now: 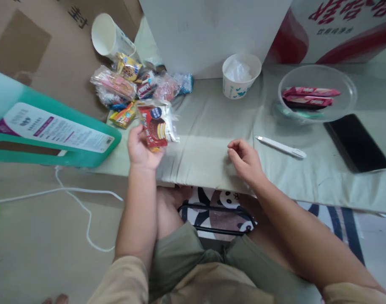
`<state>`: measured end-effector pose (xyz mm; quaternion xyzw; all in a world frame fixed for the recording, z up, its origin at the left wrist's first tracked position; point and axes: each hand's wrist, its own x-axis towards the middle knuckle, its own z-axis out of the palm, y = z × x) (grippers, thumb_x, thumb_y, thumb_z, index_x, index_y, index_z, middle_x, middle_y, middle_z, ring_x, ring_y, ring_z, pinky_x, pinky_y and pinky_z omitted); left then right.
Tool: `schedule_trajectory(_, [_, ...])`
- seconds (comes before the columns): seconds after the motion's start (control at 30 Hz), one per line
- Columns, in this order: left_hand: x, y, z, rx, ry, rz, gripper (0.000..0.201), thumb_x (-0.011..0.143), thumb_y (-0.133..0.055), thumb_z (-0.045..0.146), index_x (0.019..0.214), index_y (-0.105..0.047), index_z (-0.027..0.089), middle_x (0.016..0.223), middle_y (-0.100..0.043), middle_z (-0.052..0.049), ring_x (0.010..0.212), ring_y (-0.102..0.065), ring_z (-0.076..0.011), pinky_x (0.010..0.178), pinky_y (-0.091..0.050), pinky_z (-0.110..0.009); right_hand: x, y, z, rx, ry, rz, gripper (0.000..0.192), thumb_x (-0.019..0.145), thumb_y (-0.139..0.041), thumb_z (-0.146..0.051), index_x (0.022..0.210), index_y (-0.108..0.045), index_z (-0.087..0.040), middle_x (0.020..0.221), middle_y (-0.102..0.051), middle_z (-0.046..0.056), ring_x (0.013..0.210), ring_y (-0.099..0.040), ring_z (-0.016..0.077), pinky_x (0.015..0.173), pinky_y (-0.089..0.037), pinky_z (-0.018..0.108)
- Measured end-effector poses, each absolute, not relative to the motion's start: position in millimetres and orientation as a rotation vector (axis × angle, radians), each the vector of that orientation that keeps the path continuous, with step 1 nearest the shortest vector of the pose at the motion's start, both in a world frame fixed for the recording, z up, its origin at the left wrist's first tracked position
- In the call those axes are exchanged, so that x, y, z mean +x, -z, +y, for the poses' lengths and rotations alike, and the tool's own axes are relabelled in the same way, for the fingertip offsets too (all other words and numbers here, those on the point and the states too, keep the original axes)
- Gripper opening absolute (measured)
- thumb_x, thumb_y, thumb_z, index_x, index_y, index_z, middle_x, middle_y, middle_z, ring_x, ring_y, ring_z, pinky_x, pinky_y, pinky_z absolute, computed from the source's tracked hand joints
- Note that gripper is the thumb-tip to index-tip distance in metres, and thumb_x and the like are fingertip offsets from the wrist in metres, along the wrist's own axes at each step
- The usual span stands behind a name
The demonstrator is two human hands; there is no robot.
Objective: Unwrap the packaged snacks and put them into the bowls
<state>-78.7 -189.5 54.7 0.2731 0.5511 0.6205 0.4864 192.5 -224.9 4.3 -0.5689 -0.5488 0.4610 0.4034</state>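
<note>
no print reads clearly: blurred lettering on the snack packet (155,126), large upside-down red characters on the white box (347,25).

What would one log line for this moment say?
left hand: holds snack packet | right hand: empty, on table | white pen: beside it

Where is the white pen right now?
In the head view, the white pen lies on the table's right half, just right of the right hand, below the clear bowl.

Low table (211,126) is wearing a pale grey-green cloth, wrinkling a bit near the front edge. Beige floor (37,236) is showing below, white cable (85,202) snaking across it, cardboard (53,55) leaning behind the far left corner.
</note>
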Motion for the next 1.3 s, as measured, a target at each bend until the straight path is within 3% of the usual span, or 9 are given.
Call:
schedule_trajectory(0.2, [11.8,-37.3,-202.0,0.462,-1.127,0.986,0.03,0.075,-0.075,0.042,0.098,-0.072,0.023,0.093,-0.079,-0.003,0.084,-0.074,-0.0213,0.062,-0.056,-0.029,197.4,1.2,-216.4,-1.079,-1.464,-1.103,0.063,0.078,-0.06,-0.073,0.12,-0.052,-0.027,0.114,-0.065,0.008,0.092,-0.067,0.0211,0.077,-0.055,0.036])
schedule_trajectory(0.33, [44.4,-20.8,-199.7,0.259,-0.856,0.777,0.022,0.081,-0.07,0.038,0.093,-0.073,0.02,0.075,-0.076,-0.002,0.066,-0.07,-0.0166,0.062,-0.056,-0.027,211.4,-2.9,-213.8,-1.178,-1.035,-1.164,0.083,0.073,-0.071,-0.062,0.142,-0.037,-0.032,0.144,-0.049,0.013,0.116,-0.063,0.026,0.09,-0.055,0.042])
schedule_trajectory(0.43, [59.0,-10.5,-198.5,0.221,-0.602,0.644,0.028,0.079,-0.069,0.045,0.084,-0.071,0.018,0.065,-0.071,-0.002,0.049,-0.061,-0.013,0.049,-0.048,-0.024,225.2,-11.3,-214.1,-1.264,-0.682,-1.356,0.055,0.075,-0.074,-0.045,0.125,-0.056,-0.029,0.141,-0.055,0.012,0.128,-0.057,0.0307,0.103,-0.05,0.048])
schedule_trajectory(0.53, [70.1,-4.3,-200.1,0.329,-0.456,0.575,0.046,0.074,-0.07,0.061,0.083,-0.071,0.016,0.073,-0.073,-0.006,0.055,-0.066,-0.017,0.049,-0.049,-0.027,234.8,-17.7,-213.9,-1.35,-0.648,-1.431,0.013,0.085,-0.065,-0.035,0.093,-0.065,-0.026,0.102,-0.07,0.007,0.101,-0.067,0.0268,0.092,-0.053,0.044])
schedule_trajectory(0.7, [73.7,-3.9,-198.8,0.578,-0.644,0.788,0.035,0.08,-0.074,0.052,0.093,-0.074,0.019,0.087,-0.076,-0.004,0.084,-0.072,-0.0203,0.079,-0.057,-0.032,243.9,-16.8,-209.7,-1.484,-0.551,-1.464,0.012,0.088,-0.059,-0.034,0.087,-0.068,-0.025,0.089,-0.072,0.004,0.089,-0.066,0.024,0.087,-0.051,0.041])
schedule_trajectory(0.9, [66.3,-4.5,-197.7,0.854,-0.721,0.862,0.057,0.069,-0.088,0.045,0.118,-0.07,0.022,0.107,-0.076,-0.005,0.093,-0.07,-0.0219,0.085,-0.054,-0.033,241.4,-14.2,-213.0,-1.506,-0.408,-1.687,0.016,0.09,-0.062,-0.032,0.097,-0.076,-0.028,0.101,-0.072,0.007,0.1,-0.065,0.0271,0.103,-0.044,0.05])
schedule_trajectory(1.03, [62.9,-2.7,-199.0,0.893,-0.816,0.927,0.055,0.07,-0.086,0.032,0.121,-0.067,0.026,0.122,-0.073,-0.005,0.114,-0.067,-0.0248,0.103,-0.049,-0.037,246.0,-5.5,-210.7,-1.427,-0.405,-1.619,0.057,0.085,-0.072,-0.045,0.138,-0.059,-0.028,0.142,-0.059,0.012,0.136,-0.052,0.0339,0.114,-0.04,0.055])
schedule_trajectory(1.13, [58.2,-2.5,-198.5,0.907,-0.756,0.885,0.057,0.067,-0.086,0.031,0.121,-0.069,0.026,0.124,-0.073,-0.005,0.119,-0.066,-0.0274,0.108,-0.048,-0.042,250.9,4.8,-205.6,-1.307,-0.649,-1.509,0.09,0.082,-0.074,-0.053,0.158,-0.031,-0.028,0.147,-0.054,0.015,0.133,-0.056,0.0305,0.107,-0.049,0.051])
schedule_trajectory(1.3, [56.6,-0.6,-198.7,0.879,-0.793,0.887,0.061,0.07,-0.088,0.034,0.126,-0.064,0.027,0.127,-0.071,-0.006,0.122,-0.065,-0.0278,0.109,-0.048,-0.041,247.8,0.9,-206.3,-1.315,-0.639,-1.517,0.026,0.089,-0.065,-0.038,0.111,-0.068,-0.026,0.12,-0.073,0.009,0.116,-0.067,0.0286,0.106,-0.05,0.052])
